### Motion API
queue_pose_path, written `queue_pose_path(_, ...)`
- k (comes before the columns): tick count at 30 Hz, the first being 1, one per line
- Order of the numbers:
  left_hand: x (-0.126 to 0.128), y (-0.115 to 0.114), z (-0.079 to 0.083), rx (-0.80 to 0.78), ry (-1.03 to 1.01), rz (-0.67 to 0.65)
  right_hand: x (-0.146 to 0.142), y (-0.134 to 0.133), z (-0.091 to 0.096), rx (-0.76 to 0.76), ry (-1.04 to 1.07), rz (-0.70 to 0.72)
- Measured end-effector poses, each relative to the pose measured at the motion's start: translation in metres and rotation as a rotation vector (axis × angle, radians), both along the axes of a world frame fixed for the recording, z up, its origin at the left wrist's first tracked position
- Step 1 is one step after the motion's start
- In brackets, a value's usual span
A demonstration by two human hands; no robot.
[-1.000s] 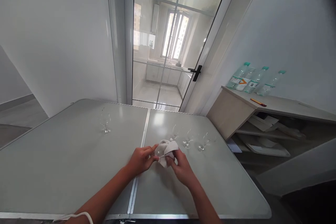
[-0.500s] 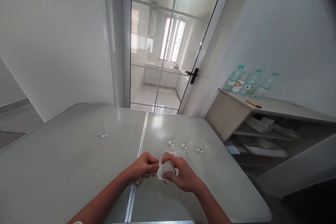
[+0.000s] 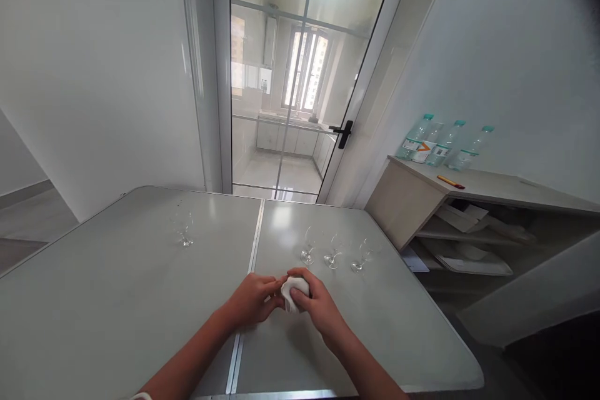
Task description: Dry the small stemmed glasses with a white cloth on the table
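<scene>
My right hand [image 3: 323, 311] is closed on a white cloth [image 3: 294, 294], bunched above the table near its metal seam. Close against the cloth, my left hand [image 3: 252, 301] has its fingers curled round a stemmed glass [image 3: 269, 297]. Only a small clear part of that glass shows; the fingers and cloth hide most of it. Beyond my right hand, three clear stemmed glasses stand in a row: a left one [image 3: 307, 255], a middle one [image 3: 331, 259] and a right one [image 3: 358, 264]. A further stemmed glass [image 3: 186, 240] stands alone on the left half.
The grey table [image 3: 117, 306] has a metal seam [image 3: 255, 244] down its middle. At the right, a wooden shelf unit [image 3: 407, 200] carries several plastic bottles [image 3: 464, 159] and a yellow-red marker-like item [image 3: 450, 182]. A glass door [image 3: 300, 94] with a black handle stands behind the table.
The cloth is now bunched smaller and pressed closer to my left hand. My right hand has shifted slightly left, and my left hand has turned. The standing glasses have stayed put.
</scene>
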State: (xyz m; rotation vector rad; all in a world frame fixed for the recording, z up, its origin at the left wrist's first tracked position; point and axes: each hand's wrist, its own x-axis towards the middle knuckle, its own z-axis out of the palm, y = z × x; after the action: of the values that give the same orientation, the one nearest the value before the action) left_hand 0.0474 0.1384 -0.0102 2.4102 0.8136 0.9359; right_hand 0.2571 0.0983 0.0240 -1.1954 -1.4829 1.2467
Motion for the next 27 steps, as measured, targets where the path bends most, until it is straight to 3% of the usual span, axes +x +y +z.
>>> queue_pose_path(3, 0.002, -0.001, -0.013, 0.363, 0.161, 0.063, -0.005, 0.009, -0.01, -0.212, 0.234, -0.042)
queue_pose_path(5, 0.004, -0.003, -0.016, 0.35, 0.192, 0.082, -0.004, 0.014, -0.018, -0.216, 0.244, -0.069)
queue_pose_path(7, 0.007, -0.005, -0.012, 0.144, 0.146, 0.088, 0.0, 0.017, -0.025, -0.121, 0.167, -0.096)
queue_pose_path(9, 0.008, -0.006, -0.003, -0.19, 0.035, 0.038, 0.004, 0.015, -0.027, 0.008, 0.066, -0.095)
queue_pose_path(14, 0.001, 0.002, 0.01, -1.053, -0.214, -0.181, 0.012, -0.006, -0.006, 0.39, -0.247, 0.07)
queue_pose_path(16, -0.006, 0.007, 0.009, -1.228, -0.242, -0.247, 0.015, -0.015, 0.006, 0.614, -0.401, 0.241)
queue_pose_path(18, -0.012, 0.009, 0.009, -1.297, -0.229, -0.327, 0.018, -0.021, 0.012, 0.778, -0.494, 0.4)
queue_pose_path(20, -0.015, 0.009, 0.01, -1.287, -0.215, -0.375, 0.022, -0.023, 0.01, 0.818, -0.494, 0.457)
queue_pose_path(22, -0.013, 0.007, 0.012, -1.169, -0.244, -0.361, 0.024, -0.022, 0.002, 0.753, -0.405, 0.372)
queue_pose_path(24, -0.006, 0.003, 0.012, -0.891, -0.306, -0.265, 0.023, -0.021, -0.008, 0.609, -0.25, 0.141)
queue_pose_path(27, 0.006, -0.002, 0.008, -0.345, -0.349, -0.076, 0.019, -0.02, -0.019, 0.314, 0.024, -0.255)
